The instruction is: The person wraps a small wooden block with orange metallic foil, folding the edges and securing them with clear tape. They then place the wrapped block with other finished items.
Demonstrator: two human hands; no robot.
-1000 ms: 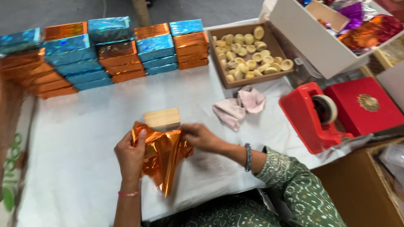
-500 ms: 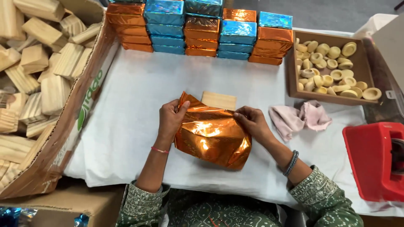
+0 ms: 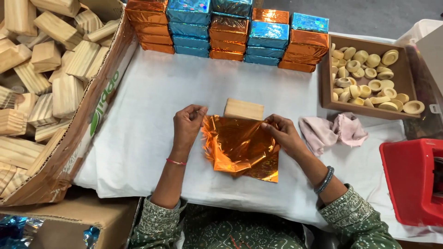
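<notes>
My left hand (image 3: 188, 125) pinches the upper left corner of a shiny orange foil sheet (image 3: 240, 147), and my right hand (image 3: 282, 134) grips its upper right edge. The sheet lies mostly flat and crinkled on the white cloth (image 3: 152, 101) between my hands. A bare wooden block (image 3: 243, 109) rests on the cloth just beyond the sheet's far edge, between my fingertips.
Stacks of orange and blue foil-wrapped blocks (image 3: 230, 30) line the far edge. A cardboard box of plain wooden blocks (image 3: 41, 69) stands at left. At right sit a tray of small pale cups (image 3: 369, 76), a pink rag (image 3: 333, 131) and a red tape dispenser (image 3: 413, 182).
The foil sheet, held up and bunched between my hands before, has been lowered and spread flat on the cloth. The view has also swung left since a second ago.
</notes>
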